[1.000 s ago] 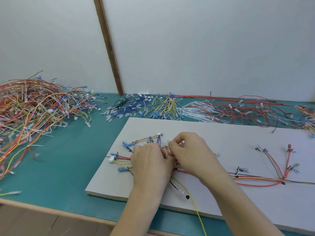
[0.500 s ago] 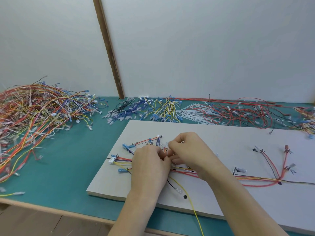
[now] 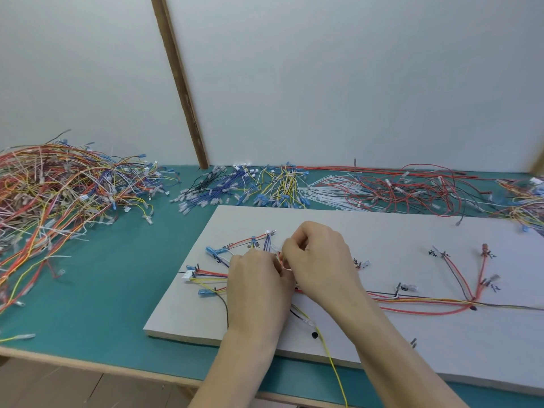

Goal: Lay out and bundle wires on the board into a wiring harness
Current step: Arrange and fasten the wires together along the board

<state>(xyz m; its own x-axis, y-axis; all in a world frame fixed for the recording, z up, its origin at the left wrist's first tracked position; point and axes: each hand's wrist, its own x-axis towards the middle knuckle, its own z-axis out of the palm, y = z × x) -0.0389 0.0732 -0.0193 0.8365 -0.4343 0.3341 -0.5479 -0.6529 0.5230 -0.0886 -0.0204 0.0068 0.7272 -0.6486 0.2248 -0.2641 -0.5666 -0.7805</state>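
A grey board [image 3: 382, 231] lies on the teal table, with a harness of red, yellow, blue and black wires [image 3: 426, 303] laid along marked lines. Branches with blue and white connectors [image 3: 188, 275] fan out at the board's left end. My left hand [image 3: 256, 287] rests over the wire junction, fingers curled onto the wires. My right hand [image 3: 318, 257] meets it fingertip to fingertip and pinches a thin white tie or wire loop [image 3: 284, 262] at the junction. What the fingers hold underneath is hidden. A yellow wire [image 3: 332, 363] trails off the board's front edge.
A big tangled heap of mixed wires [image 3: 53, 195] fills the table's left side. Smaller piles of blue, yellow and black wires [image 3: 250, 189], white cable ties [image 3: 329, 192] and red wires [image 3: 412, 192] line the back wall. A wooden strip [image 3: 179, 83] leans against the wall.
Both hands stay at the junction with only small finger movements. The view has shifted slightly.
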